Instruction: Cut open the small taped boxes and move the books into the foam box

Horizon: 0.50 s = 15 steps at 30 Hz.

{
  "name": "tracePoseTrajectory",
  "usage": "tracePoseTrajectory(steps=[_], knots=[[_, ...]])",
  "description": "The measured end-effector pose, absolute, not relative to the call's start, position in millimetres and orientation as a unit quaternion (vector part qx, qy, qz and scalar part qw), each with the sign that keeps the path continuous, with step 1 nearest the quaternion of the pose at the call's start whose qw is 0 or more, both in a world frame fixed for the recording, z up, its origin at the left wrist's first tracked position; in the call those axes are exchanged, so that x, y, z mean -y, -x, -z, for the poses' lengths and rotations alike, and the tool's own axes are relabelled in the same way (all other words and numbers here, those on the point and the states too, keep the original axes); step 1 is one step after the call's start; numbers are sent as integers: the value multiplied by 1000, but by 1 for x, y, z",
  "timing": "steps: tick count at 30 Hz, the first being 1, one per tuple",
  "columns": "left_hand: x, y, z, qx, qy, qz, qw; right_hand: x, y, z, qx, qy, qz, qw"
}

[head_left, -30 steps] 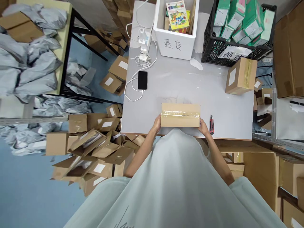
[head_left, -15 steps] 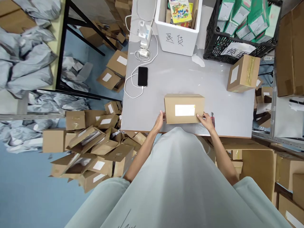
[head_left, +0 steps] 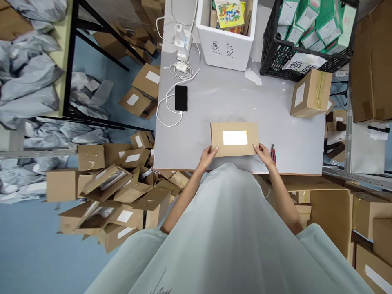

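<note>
A brown cardboard box (head_left: 234,150) is at the front of the grey table (head_left: 214,96), its face with a white label (head_left: 235,137) turned up to me. My left hand (head_left: 208,157) grips its lower left corner, thumb on the face. At the lower right edge my right hand (head_left: 263,154) holds it the same way, thumb on top and fingers behind, out of sight. Just right of that hand lies a red and black utility knife (head_left: 273,154).
On the left of the table, a black phone (head_left: 181,98) is plugged into a white cable. A white foam box (head_left: 226,51) with books and a black crate (head_left: 266,57) of green boxes stand at the back. A taped carton (head_left: 312,94) sits right; cartons (head_left: 122,183) pile up left.
The box has tipped so its labelled face points squarely at me and its top side no longer shows. My left hand has moved from its side onto the lower left corner.
</note>
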<state>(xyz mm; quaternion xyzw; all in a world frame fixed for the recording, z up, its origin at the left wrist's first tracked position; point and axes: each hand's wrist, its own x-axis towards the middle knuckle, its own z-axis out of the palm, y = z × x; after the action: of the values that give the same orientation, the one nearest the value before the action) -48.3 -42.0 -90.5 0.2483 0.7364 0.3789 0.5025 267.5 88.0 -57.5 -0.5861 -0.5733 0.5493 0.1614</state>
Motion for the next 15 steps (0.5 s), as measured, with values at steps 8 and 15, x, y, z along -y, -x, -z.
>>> tracePoseTrajectory(steps=[8, 15], knots=[[48, 50, 79, -691, -249, -374, 567, -66, -265, 56, 512, 568, -623, 163], [45, 62, 71, -678, -230, -422, 556, -66, -267, 38, 592, 577, -534, 179]])
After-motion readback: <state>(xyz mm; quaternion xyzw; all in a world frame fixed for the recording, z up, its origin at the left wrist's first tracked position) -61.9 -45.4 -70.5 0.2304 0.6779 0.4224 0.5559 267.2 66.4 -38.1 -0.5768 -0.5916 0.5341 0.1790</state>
